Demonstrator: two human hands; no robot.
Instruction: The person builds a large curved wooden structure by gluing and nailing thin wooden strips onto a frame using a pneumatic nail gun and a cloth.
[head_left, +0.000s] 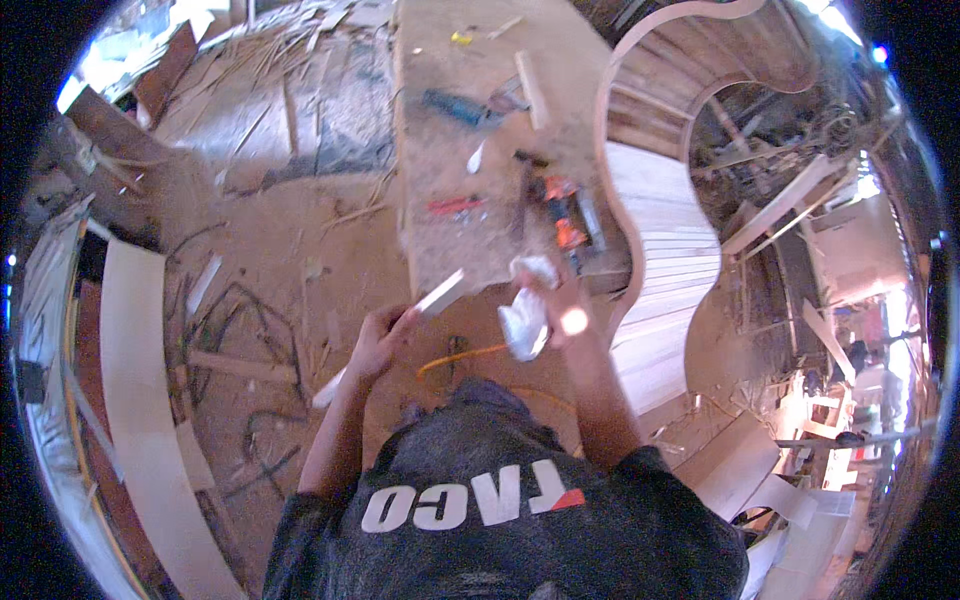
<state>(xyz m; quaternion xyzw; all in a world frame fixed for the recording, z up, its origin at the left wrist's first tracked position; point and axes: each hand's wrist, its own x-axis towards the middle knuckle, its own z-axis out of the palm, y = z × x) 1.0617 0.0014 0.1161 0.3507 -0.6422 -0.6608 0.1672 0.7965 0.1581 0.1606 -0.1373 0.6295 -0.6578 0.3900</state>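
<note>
My left hand [378,340] is closed around a narrow pale wood strip [441,292]. One end of it points up and to the right past my fingers, toward the near edge of the workbench. Another pale end shows below, beside my forearm. In my right hand [568,305] is a crumpled white cloth or sheet [525,325], hanging below the fingers; its exact material I cannot make out. Both hands are in front of my chest and apart from each other.
Ahead is the workbench [440,240], bearing an orange-and-black power drill [567,215], a red-handled tool [455,206], a blue tool [452,106] and a wood offcut [532,90]. A wavy slatted wooden panel [660,230] stands to the right. An orange cord [460,356] crosses the littered floor.
</note>
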